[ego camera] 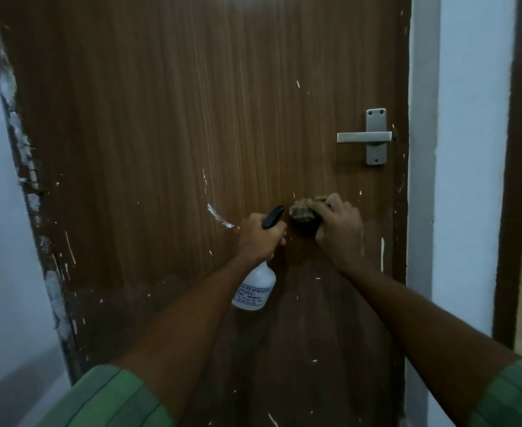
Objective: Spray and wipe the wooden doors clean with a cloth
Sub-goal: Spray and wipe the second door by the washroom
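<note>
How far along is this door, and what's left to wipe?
Early to midway. A darker, damp-looking patch on the wooden door sits under and below the cloth, so that spot looks sprayed. Right hand presses the cloth there; left hand grips the spray bottle. White flecks and streaks remain left, lower down and near the handle.

Both arms extended forward, green sleeves at elbows. Left grip (261,234) curled closed, knuckles up. Right grip (339,226) held slightly higher, fingers bent, pressed forward.
</note>
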A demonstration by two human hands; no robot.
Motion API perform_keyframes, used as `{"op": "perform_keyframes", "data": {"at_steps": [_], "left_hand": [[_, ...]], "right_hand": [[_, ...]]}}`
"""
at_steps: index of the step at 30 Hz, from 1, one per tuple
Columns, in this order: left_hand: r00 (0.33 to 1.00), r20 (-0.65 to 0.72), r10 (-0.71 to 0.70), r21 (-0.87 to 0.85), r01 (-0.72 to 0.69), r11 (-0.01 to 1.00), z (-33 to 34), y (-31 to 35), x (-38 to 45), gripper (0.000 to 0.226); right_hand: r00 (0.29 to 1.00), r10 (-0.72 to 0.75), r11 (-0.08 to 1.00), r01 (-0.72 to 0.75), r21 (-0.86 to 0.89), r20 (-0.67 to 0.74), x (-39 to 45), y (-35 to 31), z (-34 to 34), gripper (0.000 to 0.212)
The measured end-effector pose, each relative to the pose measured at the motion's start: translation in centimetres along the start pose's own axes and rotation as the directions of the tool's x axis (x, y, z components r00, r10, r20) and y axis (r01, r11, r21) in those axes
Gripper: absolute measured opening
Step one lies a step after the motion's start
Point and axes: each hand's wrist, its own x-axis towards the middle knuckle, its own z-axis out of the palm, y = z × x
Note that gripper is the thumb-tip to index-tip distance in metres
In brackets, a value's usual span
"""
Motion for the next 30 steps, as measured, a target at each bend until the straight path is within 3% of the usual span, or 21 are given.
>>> {"op": "perform_keyframes", "data": {"at_steps": [3, 5, 8, 11, 14, 17, 19, 20, 22, 23, 25, 27, 30], "left_hand": [[1.000, 0.014, -0.010, 0.000, 0.010, 1.000, 1.2, 0.2, -0.4, 0.024], [0.999, 0.042, -0.022, -0.008, 0.022, 1.000, 1.8, 0.5, -0.6, 0.022], [0.998, 0.060, -0.013, -0.003, 0.013, 1.000, 2.7, 1.3, -0.6, 0.022], [0.997, 0.074, 0.000, -0.005, 0.001, 1.000, 3.7, 1.7, -0.3, 0.022], [0.997, 0.080, -0.004, -0.023, 0.006, 1.000, 4.9, 2.1, -0.1, 0.022], [0.997, 0.076, -0.019, -0.011, 0.020, 1.000, 6.1, 2.3, -0.2, 0.023], [0.994, 0.107, -0.028, -0.013, 0.030, 0.999, 6.9, 2.6, -0.2, 0.022], [0.993, 0.116, -0.025, -0.009, 0.026, 1.000, 7.4, 2.9, -0.1, 0.021], [0.994, 0.112, -0.019, -0.003, 0.019, 1.000, 8.3, 3.4, 0.1, 0.022], [0.994, 0.106, -0.014, -0.003, 0.014, 1.000, 8.7, 3.6, 0.2, 0.022], [0.995, 0.103, -0.003, 0.003, 0.003, 1.000, 9.5, 4.1, 0.2, 0.022], [0.994, 0.106, 0.004, 0.008, -0.005, 1.000, 10.2, 4.5, 0.1, 0.023], [0.992, 0.129, 0.010, 0.032, -0.014, 0.999, 11.1, 4.7, 0.2, 0.021]], "right_hand": [[0.939, -0.263, 0.961, 0.276, -0.028, 0.224, -6.0, 1.7, 0.8, 0.063], [0.886, -0.341, 0.930, 0.368, -0.027, 0.315, -7.1, 3.5, 0.6, 0.067], [0.978, -0.152, 0.987, 0.158, -0.039, 0.140, -3.1, 4.2, -0.4, 0.054], [0.998, 0.047, 0.999, -0.047, -0.005, -0.037, 0.8, 4.3, -1.5, 0.039], [0.998, 0.005, 1.000, -0.003, -0.024, 0.062, -1.8, 5.0, -1.4, 0.044], [0.932, -0.234, 0.966, 0.256, -0.046, 0.275, -6.4, 6.8, -1.1, 0.061], [0.888, -0.336, 0.931, 0.365, -0.035, 0.314, -5.6, 8.6, -1.8, 0.060], [0.904, -0.316, 0.938, 0.344, -0.050, 0.289, -4.2, 9.2, -2.3, 0.057], [0.985, -0.113, 0.989, 0.124, -0.081, 0.132, -1.2, 9.8, -3.2, 0.048], [0.999, 0.007, 0.998, -0.005, -0.063, 0.042, -0.1, 10.0, -3.6, 0.044], [0.993, 0.116, 0.993, -0.116, -0.033, -0.024, 0.1, 9.9, -3.9, 0.041], [0.996, 0.087, 0.996, -0.086, -0.035, 0.035, -2.6, 9.8, -3.7, 0.044], [0.979, -0.064, 0.996, 0.075, -0.050, 0.192, -7.2, 10.5, -3.5, 0.056]]}}
